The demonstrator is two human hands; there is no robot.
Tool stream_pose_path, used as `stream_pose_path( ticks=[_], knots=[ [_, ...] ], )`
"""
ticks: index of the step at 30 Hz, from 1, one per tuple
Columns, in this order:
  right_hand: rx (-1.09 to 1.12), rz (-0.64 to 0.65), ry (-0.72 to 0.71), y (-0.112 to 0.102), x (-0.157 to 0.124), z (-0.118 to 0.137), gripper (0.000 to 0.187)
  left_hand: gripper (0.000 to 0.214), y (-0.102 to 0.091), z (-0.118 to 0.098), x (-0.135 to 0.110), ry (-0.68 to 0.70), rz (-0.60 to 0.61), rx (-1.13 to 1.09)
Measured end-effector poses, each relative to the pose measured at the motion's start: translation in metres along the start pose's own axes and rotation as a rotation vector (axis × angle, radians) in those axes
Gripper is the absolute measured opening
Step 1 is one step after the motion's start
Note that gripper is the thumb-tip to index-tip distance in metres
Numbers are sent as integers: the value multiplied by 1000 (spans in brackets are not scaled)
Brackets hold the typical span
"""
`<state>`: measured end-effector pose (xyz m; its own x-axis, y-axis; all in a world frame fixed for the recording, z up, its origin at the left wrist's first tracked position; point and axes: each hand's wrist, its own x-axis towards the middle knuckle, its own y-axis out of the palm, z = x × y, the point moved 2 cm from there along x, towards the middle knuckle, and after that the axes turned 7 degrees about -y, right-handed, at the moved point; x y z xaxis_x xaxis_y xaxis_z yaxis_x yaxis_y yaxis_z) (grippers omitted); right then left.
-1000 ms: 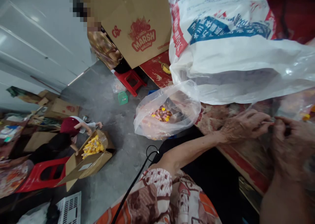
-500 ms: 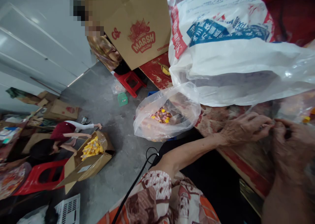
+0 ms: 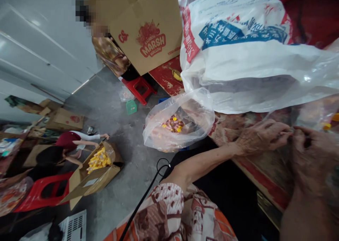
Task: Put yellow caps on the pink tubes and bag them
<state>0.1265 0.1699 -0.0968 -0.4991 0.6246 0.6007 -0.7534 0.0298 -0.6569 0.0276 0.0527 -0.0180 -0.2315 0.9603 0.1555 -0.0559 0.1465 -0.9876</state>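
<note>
My left hand (image 3: 261,137) rests on the patterned table top (image 3: 251,163), fingers pinched together at the tips. My right hand (image 3: 309,152) meets it from the right, fingers curled. Both pinch a thin clear plastic film (image 3: 293,117) between them; what else they hold is too small to make out. Left of my left hand, a clear plastic bag (image 3: 178,122) holding pink and yellow sweets hangs at the table's edge. A big white plastic sack (image 3: 246,57) with red and blue print lies just behind my hands.
A brown "Marsh Mallow" carton (image 3: 145,25) stands at the table's far end, with a person behind it. On the grey floor sit a red stool (image 3: 140,89), a small green container (image 3: 131,107), and an open carton of yellow packets (image 3: 99,163) that another person bends over.
My hands stay pinched together in nearly the same spot. The person on the floor has shifted posture over the open carton.
</note>
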Motion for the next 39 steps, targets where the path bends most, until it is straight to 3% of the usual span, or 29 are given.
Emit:
stream_pose_path(
  ticks=[5,11,19,26,39],
  knots=[
    [5,-1,-12,0,-1,0,41,51,-3,-1,-2,40,-20,85],
    [1,-6,-9,-1,-1,1,39,54,0,0,-2,-26,-18,-38],
    [-25,0,-20,0,-1,0,35,51,10,2,-2,-134,-90,-391],
    [-51,-39,-66,-1,-1,2,39,49,17,2,0,-151,-78,-441],
    [-37,-13,-21,-1,-1,3,43,43,19,3,1,-180,-57,-515]
  ],
)
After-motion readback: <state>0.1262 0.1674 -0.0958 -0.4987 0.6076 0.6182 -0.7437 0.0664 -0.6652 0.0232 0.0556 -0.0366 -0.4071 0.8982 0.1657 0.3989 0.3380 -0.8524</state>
